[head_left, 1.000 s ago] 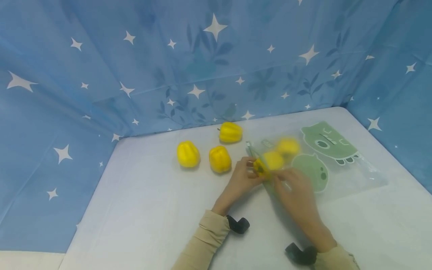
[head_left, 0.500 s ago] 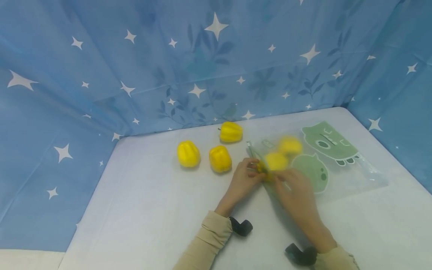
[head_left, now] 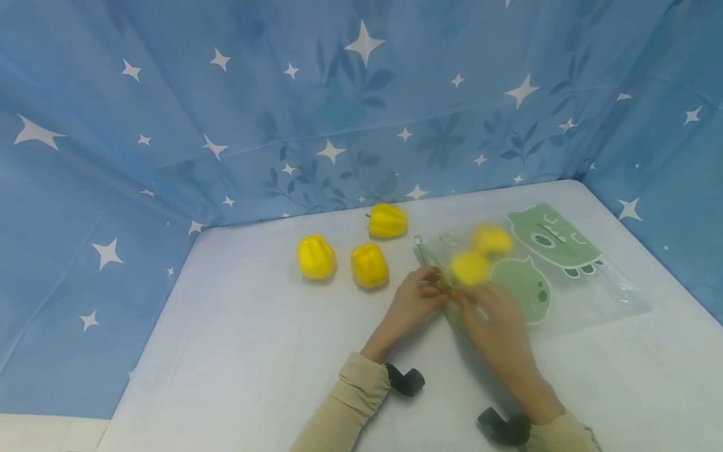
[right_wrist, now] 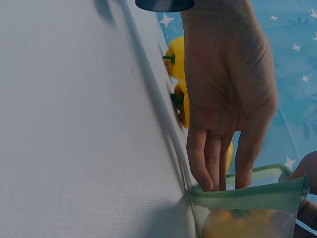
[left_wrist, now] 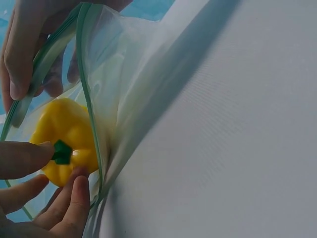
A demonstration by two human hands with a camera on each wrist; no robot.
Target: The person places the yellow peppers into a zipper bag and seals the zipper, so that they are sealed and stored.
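Note:
A clear zip bag [head_left: 582, 304] printed with green cartoon faces lies on the table, its green-edged mouth facing left. Two yellow bell peppers show blurred through the plastic, the nearer pepper [head_left: 470, 269] and the farther pepper [head_left: 493, 240]. Just inside the mouth sits another yellow bell pepper [left_wrist: 62, 119], its green stem pointing outward. My left hand [head_left: 411, 301] reaches into the opening with extended fingers [right_wrist: 213, 158]. Its thumb touches the stem and its fingertips touch the pepper's lower side. My right hand [head_left: 497, 320] pinches the green rim and holds the mouth apart.
Left of the bag lie three loose yellow bell peppers: the left one [head_left: 316, 257], the middle one [head_left: 369, 266] and the back one [head_left: 387, 221]. A blue star-patterned curtain [head_left: 248, 125] hangs behind and beside the white table [head_left: 226, 351].
The pepper at the mouth has gone deeper into the bag, pressed by my left hand. The two peppers inside have shifted right. My right hand stays at the rim.

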